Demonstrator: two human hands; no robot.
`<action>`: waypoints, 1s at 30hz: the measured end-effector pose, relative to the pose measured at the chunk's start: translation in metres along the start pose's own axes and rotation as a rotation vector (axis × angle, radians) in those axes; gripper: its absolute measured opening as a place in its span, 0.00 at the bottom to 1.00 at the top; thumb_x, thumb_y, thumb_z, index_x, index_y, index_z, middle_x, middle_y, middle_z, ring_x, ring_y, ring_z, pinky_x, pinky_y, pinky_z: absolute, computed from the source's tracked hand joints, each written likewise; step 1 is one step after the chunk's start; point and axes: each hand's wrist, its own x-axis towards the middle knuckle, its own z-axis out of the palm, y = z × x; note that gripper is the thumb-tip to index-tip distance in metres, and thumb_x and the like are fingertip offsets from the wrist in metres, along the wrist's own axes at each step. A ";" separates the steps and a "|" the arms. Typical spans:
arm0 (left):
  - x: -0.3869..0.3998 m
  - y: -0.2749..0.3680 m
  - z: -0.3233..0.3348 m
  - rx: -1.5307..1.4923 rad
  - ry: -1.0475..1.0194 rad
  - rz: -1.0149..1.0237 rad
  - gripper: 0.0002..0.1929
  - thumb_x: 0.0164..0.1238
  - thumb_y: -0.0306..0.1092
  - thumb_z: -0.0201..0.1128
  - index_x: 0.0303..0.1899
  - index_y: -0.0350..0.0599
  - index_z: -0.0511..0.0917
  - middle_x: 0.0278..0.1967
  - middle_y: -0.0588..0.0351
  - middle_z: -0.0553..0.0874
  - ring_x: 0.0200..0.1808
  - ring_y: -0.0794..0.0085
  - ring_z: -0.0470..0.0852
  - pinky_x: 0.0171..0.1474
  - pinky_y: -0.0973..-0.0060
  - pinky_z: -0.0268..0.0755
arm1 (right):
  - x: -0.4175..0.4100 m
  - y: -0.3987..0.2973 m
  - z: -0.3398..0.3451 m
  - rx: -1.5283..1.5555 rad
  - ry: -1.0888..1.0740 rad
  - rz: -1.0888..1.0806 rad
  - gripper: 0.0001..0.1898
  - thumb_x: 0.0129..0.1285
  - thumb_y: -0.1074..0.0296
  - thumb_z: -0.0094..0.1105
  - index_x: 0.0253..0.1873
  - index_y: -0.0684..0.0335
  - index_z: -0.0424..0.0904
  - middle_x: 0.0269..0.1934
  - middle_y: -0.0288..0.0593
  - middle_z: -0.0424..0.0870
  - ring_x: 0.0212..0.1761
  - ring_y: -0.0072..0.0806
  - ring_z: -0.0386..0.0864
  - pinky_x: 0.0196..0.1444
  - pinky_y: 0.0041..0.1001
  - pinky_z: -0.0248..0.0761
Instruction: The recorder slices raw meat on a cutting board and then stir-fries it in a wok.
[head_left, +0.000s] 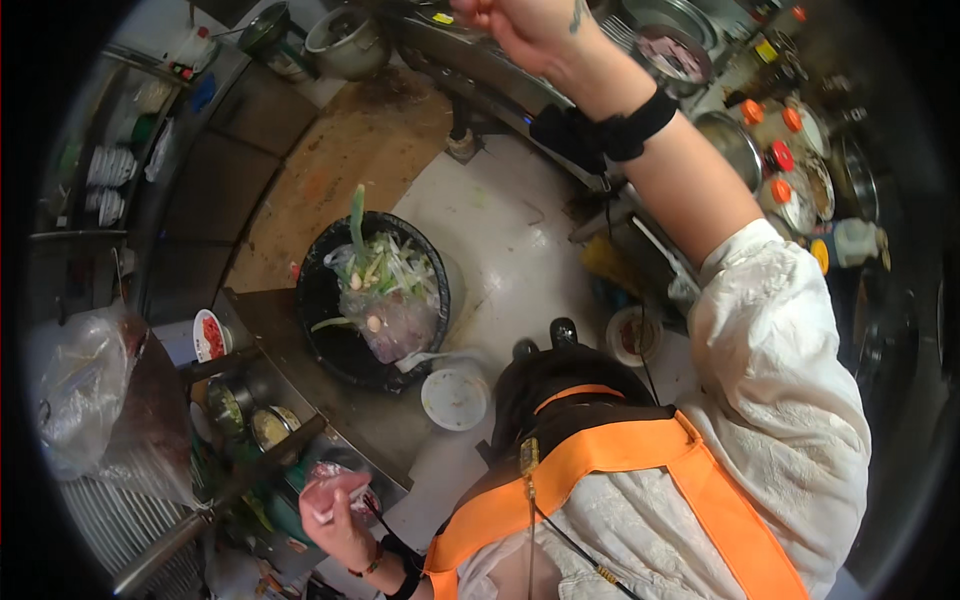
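At the lower left, my left hand (341, 521) holds a slab of raw meat (334, 491), its thumb across the piece. A bowl with more raw meat sits beside and partly behind it. My right arm reaches up and away. My right hand (525, 34) is at the top edge, partly cut off by the picture, near the stove-side counter, and its fingers show only in part. A metal pan of sliced meat (673, 58) stands to the right of that hand. Whether my right hand holds anything does not show.
A black bin (442, 300) with vegetable scraps and plastic stands on the floor ahead, a white lid (454, 399) beside it. A metal rail (225, 495) crosses near my left hand. Red-capped and orange-capped jars (780, 191) crowd the right counter. A tub (634, 337) sits by my feet.
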 end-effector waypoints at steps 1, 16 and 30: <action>0.012 -0.004 0.011 0.091 -0.094 0.076 0.08 0.64 0.25 0.58 0.42 0.33 0.71 0.33 0.46 0.84 0.34 0.69 0.82 0.43 0.76 0.74 | 0.020 -0.001 0.010 0.009 -0.035 -0.025 0.06 0.62 0.73 0.57 0.42 0.66 0.79 0.28 0.37 0.79 0.24 0.18 0.73 0.26 0.16 0.66; 0.332 0.095 0.247 -0.538 -0.666 0.050 0.12 0.59 0.24 0.66 0.44 0.36 0.76 0.37 0.60 0.83 0.38 0.81 0.80 0.42 0.82 0.72 | 0.298 -0.053 0.083 -0.198 -0.101 -0.279 0.02 0.61 0.74 0.57 0.37 0.64 0.77 0.25 0.35 0.77 0.21 0.16 0.72 0.22 0.15 0.65; 0.533 0.091 0.238 -0.414 -0.269 -0.063 0.05 0.66 0.24 0.55 0.41 0.35 0.72 0.36 0.44 0.85 0.37 0.66 0.84 0.42 0.76 0.73 | 0.680 0.160 0.013 0.038 0.467 0.149 0.03 0.59 0.71 0.58 0.36 0.60 0.75 0.28 0.33 0.75 0.24 0.24 0.69 0.33 0.40 0.67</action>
